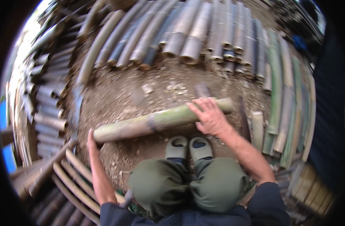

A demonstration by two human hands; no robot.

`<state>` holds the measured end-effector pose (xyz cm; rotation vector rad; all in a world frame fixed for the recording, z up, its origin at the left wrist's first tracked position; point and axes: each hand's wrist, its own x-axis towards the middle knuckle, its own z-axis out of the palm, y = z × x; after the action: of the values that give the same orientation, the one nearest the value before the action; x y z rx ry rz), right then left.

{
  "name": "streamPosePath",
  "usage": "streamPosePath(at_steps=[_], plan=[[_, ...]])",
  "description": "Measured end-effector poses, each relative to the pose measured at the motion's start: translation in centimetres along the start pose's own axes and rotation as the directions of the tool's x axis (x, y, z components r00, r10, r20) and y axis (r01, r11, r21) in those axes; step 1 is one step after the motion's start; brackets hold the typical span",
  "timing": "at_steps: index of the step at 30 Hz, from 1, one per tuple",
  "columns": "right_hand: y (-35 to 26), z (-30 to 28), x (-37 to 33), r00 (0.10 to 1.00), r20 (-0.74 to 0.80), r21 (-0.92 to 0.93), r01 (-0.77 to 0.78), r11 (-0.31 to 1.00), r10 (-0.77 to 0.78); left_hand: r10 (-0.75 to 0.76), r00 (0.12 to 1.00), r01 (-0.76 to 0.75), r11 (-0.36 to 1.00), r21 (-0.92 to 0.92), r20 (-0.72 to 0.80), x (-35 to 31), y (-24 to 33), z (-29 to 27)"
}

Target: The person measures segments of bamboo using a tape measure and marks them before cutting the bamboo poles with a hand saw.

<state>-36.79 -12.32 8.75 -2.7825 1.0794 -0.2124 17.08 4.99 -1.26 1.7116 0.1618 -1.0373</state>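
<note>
A thick, pale green bamboo pole (168, 116) lies across in front of my knees, its right end farther away and a little higher in view than its left. My left hand (91, 141) holds the left end, with most of its fingers hidden behind the bamboo. Near the right end, my right hand (211, 117) grips the pole from above, fingers bent over the top. A darker node ring shows about midway along it. Below the pole are my grey-green sandals (188, 147), on bare earth strewn with chips.
Rows of cut bamboo poles (180, 34) line the far side. Stacked bamboo lengths (48, 109) stand at the left, with greener poles (275, 83) at the right. Curved bamboo strips (76, 184) lie at near left. A short bamboo piece (257, 130) sits right of my forearm.
</note>
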Motion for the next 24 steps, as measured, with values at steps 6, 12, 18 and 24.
streamPosePath(at_steps=[6,12,18,24], plan=[[-1.5,1.3,-18.6,0.627,-0.177,0.285,-0.706,0.649,0.759,0.067,0.995,-0.049,0.977,0.209,-0.08,0.5,0.4,0.1],[-4.6,6.9,-37.9,0.065,0.318,-0.044,-0.996,0.083,0.946,0.088,0.996,-0.093,0.972,0.216,0.033,0.0,1.0,0.3],[-4.2,9.6,-40.9,0.337,0.069,0.14,-0.935,0.326,0.939,0.111,0.993,-0.118,0.964,0.238,0.045,-0.8,1.4,0.4],[-9.0,-1.2,-35.4,0.294,-0.243,0.614,-0.691,0.381,0.924,0.088,0.995,-0.095,0.955,0.28,0.036,-1.9,0.3,-1.5]])
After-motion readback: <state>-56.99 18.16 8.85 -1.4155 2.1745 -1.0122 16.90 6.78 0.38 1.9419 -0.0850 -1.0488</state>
